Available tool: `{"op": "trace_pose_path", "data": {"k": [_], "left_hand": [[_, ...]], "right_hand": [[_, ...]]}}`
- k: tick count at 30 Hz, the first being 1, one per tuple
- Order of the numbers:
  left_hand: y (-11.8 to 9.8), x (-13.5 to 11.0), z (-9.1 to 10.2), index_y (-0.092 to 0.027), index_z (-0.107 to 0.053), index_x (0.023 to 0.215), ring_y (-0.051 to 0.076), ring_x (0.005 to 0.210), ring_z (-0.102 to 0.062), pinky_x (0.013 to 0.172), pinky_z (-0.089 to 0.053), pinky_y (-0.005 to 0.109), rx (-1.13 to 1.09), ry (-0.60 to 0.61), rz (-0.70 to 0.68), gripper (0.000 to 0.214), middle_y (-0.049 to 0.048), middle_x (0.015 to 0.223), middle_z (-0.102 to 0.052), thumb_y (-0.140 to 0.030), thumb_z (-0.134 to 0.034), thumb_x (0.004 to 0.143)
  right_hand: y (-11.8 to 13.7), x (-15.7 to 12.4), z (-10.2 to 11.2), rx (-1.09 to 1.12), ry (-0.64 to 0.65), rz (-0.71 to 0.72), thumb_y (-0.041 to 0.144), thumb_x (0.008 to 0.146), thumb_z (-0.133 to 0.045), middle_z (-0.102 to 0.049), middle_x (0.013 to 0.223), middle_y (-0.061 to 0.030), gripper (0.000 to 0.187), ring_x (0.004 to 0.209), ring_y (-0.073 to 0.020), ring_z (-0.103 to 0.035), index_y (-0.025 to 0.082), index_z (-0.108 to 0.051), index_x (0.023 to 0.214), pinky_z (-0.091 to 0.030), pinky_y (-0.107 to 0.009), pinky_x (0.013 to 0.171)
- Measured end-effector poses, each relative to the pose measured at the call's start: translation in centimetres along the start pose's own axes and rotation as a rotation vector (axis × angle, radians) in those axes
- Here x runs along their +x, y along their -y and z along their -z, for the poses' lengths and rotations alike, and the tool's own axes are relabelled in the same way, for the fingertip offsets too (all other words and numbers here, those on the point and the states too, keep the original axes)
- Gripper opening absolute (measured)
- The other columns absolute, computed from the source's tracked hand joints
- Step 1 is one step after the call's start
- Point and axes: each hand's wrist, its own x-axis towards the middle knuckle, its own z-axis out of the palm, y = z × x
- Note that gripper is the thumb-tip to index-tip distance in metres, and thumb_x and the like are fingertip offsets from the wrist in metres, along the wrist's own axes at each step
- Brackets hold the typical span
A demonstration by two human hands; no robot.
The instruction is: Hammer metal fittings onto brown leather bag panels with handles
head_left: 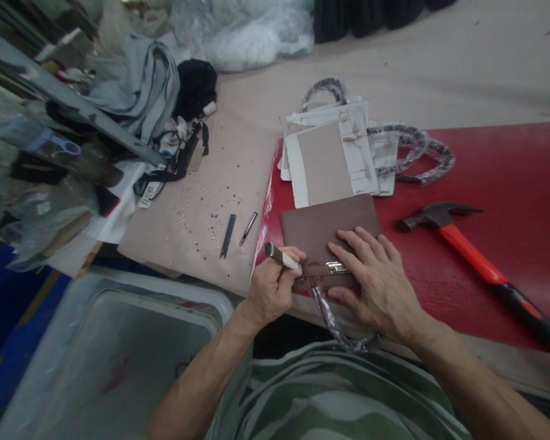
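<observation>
A brown leather-like bag panel (325, 223) lies at the front edge of a red board. My left hand (272, 284) is closed round a short metal punch (282, 256), which leans over the panel's left edge. The punch's working tip is hidden by my fingers. My right hand (376, 275) rests flat and spread on the panel, beside a shiny metal clasp (337, 267). From the panel's near edge a plastic-wrapped handle (332, 321) hangs down toward my body. To the right lies a claw hammer (467, 244) with an orange and black grip.
Behind the panel are stacked pale bag panels (334, 159) with wrapped handles. On the left, a dark strip (228, 236) and a thin metal rod (248, 229) lie near scattered small bits. A plastic bin (211, 293) stands below the table edge.
</observation>
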Motion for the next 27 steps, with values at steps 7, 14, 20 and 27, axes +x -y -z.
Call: {"op": "trace_pose_path", "data": {"k": [7, 14, 20, 27], "left_hand": [[0.6, 0.4, 0.4, -0.016, -0.061, 0.103, 0.021, 0.095, -0.073, 0.087, -0.06, 0.035, -0.16, 0.026, 0.095, 0.011, 0.011, 0.105, -0.072, -0.023, -0.054, 0.099], [0.9, -0.2, -0.5, -0.017, -0.061, 0.102, 0.021, 0.097, -0.073, 0.087, -0.06, 0.035, -0.057, -0.057, -0.027, 0.008, 0.0104, 0.105, -0.072, -0.019, -0.056, 0.096], [0.9, -0.3, -1.0, -0.016, -0.06, 0.104, 0.021, 0.096, -0.072, 0.087, -0.059, 0.034, 0.101, -0.071, -0.14, 0.01, 0.0108, 0.103, -0.072, -0.018, -0.054, 0.096], [0.5, -0.1, -1.1, -0.018, -0.06, 0.105, 0.022, 0.098, -0.071, 0.088, -0.059, 0.035, 0.149, -0.041, -0.187, 0.014, 0.0104, 0.103, -0.071, -0.017, -0.053, 0.094]], "right_hand": [[-1.1, -0.6, 1.4, 0.472, -0.113, -0.038, 0.056, 0.09, -0.062, -0.058, 0.147, -0.0119, 0.053, 0.14, -0.0351, -0.048, 0.025, -0.062, 0.134, -0.035, -0.061, 0.116], [-6.2, -4.9, 5.0, 0.225, -0.529, -0.657, 0.046, 0.084, -0.064, -0.075, 0.105, -0.0125, 0.039, 0.087, -0.0255, -0.069, 0.021, -0.073, 0.113, -0.053, -0.042, 0.084], [-11.3, -8.7, 5.5, -0.252, -0.196, -0.646, 0.057, 0.085, -0.052, -0.069, 0.097, -0.0236, 0.049, 0.082, -0.0332, -0.058, 0.017, -0.072, 0.106, -0.044, -0.047, 0.068], [-9.3, -6.7, 7.9, 0.127, 0.081, -0.933, 0.043, 0.069, -0.074, -0.057, 0.056, -0.0066, 0.025, 0.047, -0.0179, -0.043, 0.027, -0.055, 0.064, -0.036, -0.039, 0.053]]}}
